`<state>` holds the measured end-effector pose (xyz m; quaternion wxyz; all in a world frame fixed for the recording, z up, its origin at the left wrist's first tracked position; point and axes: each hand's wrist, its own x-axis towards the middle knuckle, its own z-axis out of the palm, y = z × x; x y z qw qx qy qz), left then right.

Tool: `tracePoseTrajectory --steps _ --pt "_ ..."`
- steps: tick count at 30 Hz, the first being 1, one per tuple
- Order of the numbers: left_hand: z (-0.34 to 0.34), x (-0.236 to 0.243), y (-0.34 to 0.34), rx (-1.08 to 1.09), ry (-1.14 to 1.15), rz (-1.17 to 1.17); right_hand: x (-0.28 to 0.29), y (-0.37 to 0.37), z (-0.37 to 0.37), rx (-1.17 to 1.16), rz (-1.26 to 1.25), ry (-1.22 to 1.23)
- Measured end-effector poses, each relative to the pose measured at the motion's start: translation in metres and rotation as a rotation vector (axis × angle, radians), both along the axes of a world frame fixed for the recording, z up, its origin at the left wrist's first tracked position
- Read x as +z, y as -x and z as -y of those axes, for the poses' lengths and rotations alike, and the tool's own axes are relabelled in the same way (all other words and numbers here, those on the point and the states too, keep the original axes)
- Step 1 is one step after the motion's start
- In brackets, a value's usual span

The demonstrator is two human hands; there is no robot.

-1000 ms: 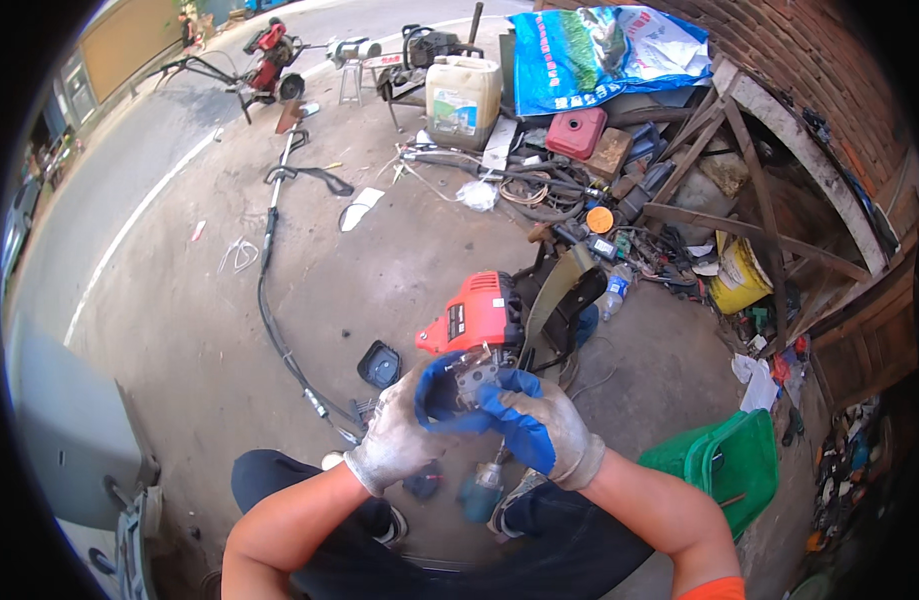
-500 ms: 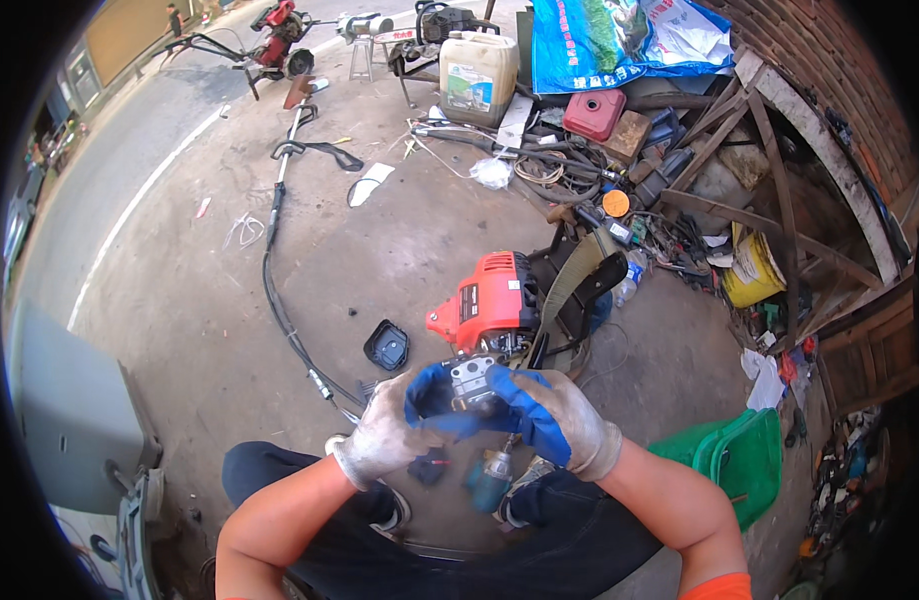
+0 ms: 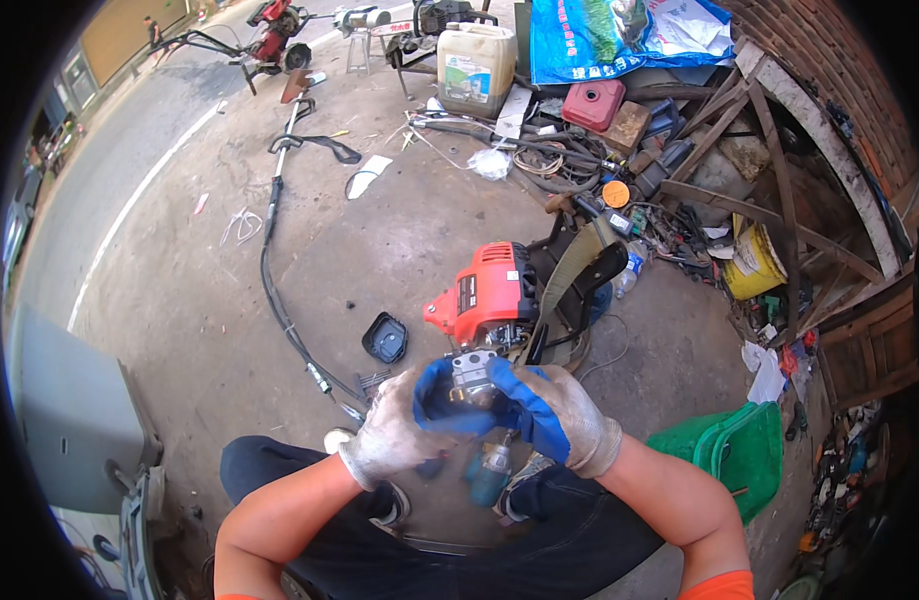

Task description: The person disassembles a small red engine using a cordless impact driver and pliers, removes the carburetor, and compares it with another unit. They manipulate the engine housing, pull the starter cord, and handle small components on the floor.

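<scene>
Between both gloved hands is a small silver metal carburetor, held up in front of the engine. My left hand, in a white glove with blue-coated fingers, is closed on its left side; those fingers are partly blurred. Gripping the right side is my right hand, gloved the same way. Just beyond stands a red brush cutter engine on a black backpack frame with a strap. A black plastic cover lies open side up to its left. Below my hands a teal power drill rests between my feet.
A long cutter shaft with a flexible hose runs along the ground at left. Beside my right arm is a green bin; a grey box stands at far left. Cables, a jerrycan and scrap pile up at back right.
The carburetor stays in both hands, with my left fingers shifting slightly around it. The view has moved a little. A distant person at upper left has moved further left.
</scene>
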<state>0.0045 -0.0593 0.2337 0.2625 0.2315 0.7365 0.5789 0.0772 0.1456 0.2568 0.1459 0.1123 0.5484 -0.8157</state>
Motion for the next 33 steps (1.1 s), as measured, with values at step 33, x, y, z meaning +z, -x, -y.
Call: tracePoseTrajectory --steps 33 --pt "0.006 0.01 -0.014 0.056 0.005 -0.416 -0.008 -0.007 -0.004 0.077 -0.083 -0.044"
